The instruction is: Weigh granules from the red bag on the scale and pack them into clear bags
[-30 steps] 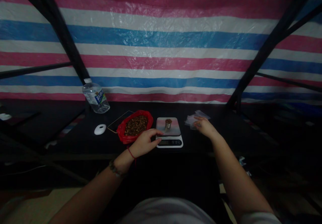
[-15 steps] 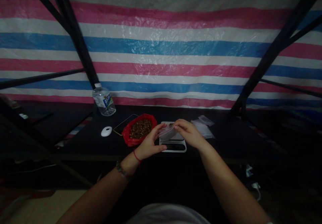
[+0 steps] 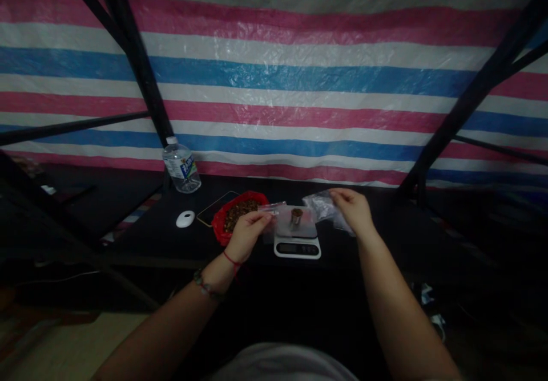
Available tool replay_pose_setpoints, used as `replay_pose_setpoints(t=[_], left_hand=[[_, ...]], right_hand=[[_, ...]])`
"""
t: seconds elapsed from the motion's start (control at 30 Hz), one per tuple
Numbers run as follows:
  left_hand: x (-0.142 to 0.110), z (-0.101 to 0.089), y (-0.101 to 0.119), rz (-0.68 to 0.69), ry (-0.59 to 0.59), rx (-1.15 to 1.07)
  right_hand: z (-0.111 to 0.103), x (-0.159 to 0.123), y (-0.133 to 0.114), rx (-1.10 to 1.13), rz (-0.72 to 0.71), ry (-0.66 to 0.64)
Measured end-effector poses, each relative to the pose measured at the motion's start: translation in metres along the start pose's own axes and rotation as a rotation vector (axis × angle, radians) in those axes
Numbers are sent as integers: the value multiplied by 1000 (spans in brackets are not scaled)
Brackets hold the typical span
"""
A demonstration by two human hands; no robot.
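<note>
My left hand [image 3: 246, 234] pinches one small clear plastic bag [image 3: 272, 217] just left of the white kitchen scale [image 3: 297, 242]. A small metal cup [image 3: 296, 216] with brown bits stands on the scale's platform. My right hand [image 3: 353, 211] holds another clear plastic bag [image 3: 317, 206] up to the right of the scale, above the loose bags on the table. A red plastic bag of brown seeds [image 3: 234, 217] lies open directly behind my left hand.
On the black table [image 3: 385, 244] are a water bottle [image 3: 181, 166], a white oval object [image 3: 185, 219] and a phone [image 3: 214, 208] left of the red bag. Black metal frame bars [image 3: 128, 44] cross before a striped tarp [image 3: 291, 73].
My right hand picked bags from the pile at right and brought them to my left hand over the scale. The hands have now parted, each holding a clear bag.
</note>
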State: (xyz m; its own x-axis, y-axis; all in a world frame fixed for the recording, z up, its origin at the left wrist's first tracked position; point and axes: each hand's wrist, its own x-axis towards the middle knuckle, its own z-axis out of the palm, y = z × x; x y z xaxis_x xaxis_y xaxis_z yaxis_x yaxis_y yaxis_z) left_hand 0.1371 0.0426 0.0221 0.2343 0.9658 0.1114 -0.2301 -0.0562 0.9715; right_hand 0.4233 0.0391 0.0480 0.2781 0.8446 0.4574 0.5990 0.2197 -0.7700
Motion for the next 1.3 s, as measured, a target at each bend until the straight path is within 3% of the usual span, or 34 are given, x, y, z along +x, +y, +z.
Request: replay_pose_setpoints(t=[0.03, 0.1, 0.13, 0.2, 0.3, 0.37, 0.43, 0.5, 0.53, 0.7, 0.83, 0.9, 0.97, 1.1, 1.17, 1.3], left_hand=[[1, -2, 0, 16, 15, 20], [3, -4, 0, 73, 32, 101], [3, -5, 0, 112, 36, 160], [3, -4, 1, 187, 35, 300], [-1, -3, 2, 291, 26, 463], [-3, -2, 4, 385, 34, 572], [-6, -2, 7, 499, 43, 703], [-8, -2, 8, 610, 43, 813], [-10, -1, 9, 660, 41, 852], [-17, 1, 9, 875, -5, 1002], [-22, 2, 10, 938, -119, 1050], [-21, 1, 10, 897, -135, 989], [-18, -1, 8, 761, -97, 821], [-7, -3, 2, 223, -70, 238], [-3, -2, 0, 24, -83, 32], [-3, -1, 0, -32, -70, -47]], right_hand=[[-9, 7, 20, -87, 72, 78], [-25, 16, 55, -364, 241, 94], [-29, 19, 67, -481, 328, 72], [-32, 19, 72, -596, 349, 120], [-18, 10, 32, -393, 95, 121], [-4, -5, -13, -82, -20, -56], [11, -25, -56, 173, -59, -332], [24, -45, -86, 258, -111, -534], [29, -54, -95, 248, -144, -558], [48, -72, -93, 89, -149, -486], [58, -72, -78, 191, -54, -477], [59, -73, -71, 284, 36, -491], [59, -73, -65, 365, 121, -492], [56, -67, -53, 443, 157, -412], [54, -64, -49, 447, 139, -386], [52, -60, -44, 406, 42, -473]])
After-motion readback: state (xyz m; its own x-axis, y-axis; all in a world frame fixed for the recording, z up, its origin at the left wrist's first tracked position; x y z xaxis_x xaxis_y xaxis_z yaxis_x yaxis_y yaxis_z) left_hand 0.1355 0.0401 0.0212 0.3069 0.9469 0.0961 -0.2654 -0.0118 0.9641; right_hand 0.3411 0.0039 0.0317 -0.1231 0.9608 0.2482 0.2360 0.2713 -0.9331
